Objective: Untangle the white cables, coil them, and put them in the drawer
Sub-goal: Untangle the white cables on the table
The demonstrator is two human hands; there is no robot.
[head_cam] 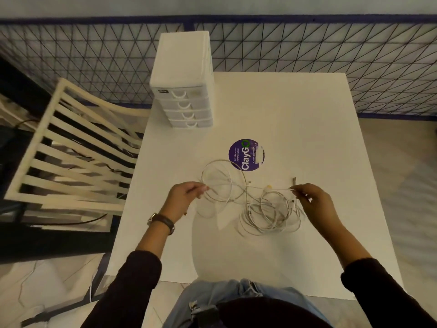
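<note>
Here, white cables [264, 209] on the counter [307, 129], stretched left to right between both grips: left hand [186, 197] pinching the wide loop, right hand [312, 197] pinching a strand above the tangled heap. Drawer unit [183, 91] well beyond, all drawers closed, nearer the left hand.

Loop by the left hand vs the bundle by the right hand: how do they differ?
The left loop is a wide, open ring of a few turns; the right bundle is a denser, messy heap of many overlapping turns. The left hand pinches the loop's edge; the right hand pinches a straight cable end above the bundle. The loop overlaps the purple sticker; the bundle does not. Both are white cable, joined by crossing strands.
</note>
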